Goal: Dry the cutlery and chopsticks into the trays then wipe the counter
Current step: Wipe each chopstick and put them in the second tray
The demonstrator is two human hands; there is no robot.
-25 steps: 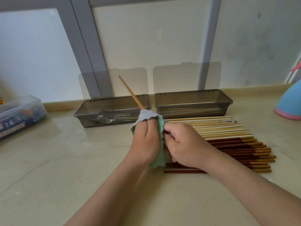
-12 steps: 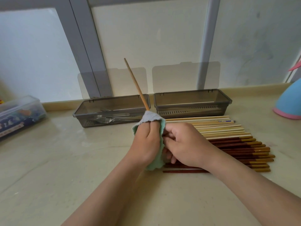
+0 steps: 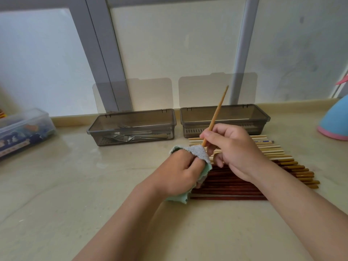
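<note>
My left hand [image 3: 178, 171] grips a green and grey cloth [image 3: 198, 154] bunched round the lower end of a light wooden chopstick [image 3: 216, 114]. My right hand [image 3: 233, 153] pinches that chopstick just above the cloth; it points up and to the right, over the right tray. A row of several chopsticks [image 3: 273, 161], pale ones at the back and dark red ones in front, lies on the counter under both hands. Two smoky grey trays stand behind with lids raised: the left tray [image 3: 131, 127] holds forks, the right tray [image 3: 225, 119] has only its slotted floor showing.
The beige counter [image 3: 75, 185] reaches to a window sill at the back. A clear plastic box [image 3: 22, 129] with colourful contents stands at the far left. A blue and pink object [image 3: 335, 123] sits at the far right edge.
The chopstick swung from leaning up-left to leaning up-right. My right hand moved up from beside the cloth and now pinches the stick above it. My left hand kept hold of the cloth.
</note>
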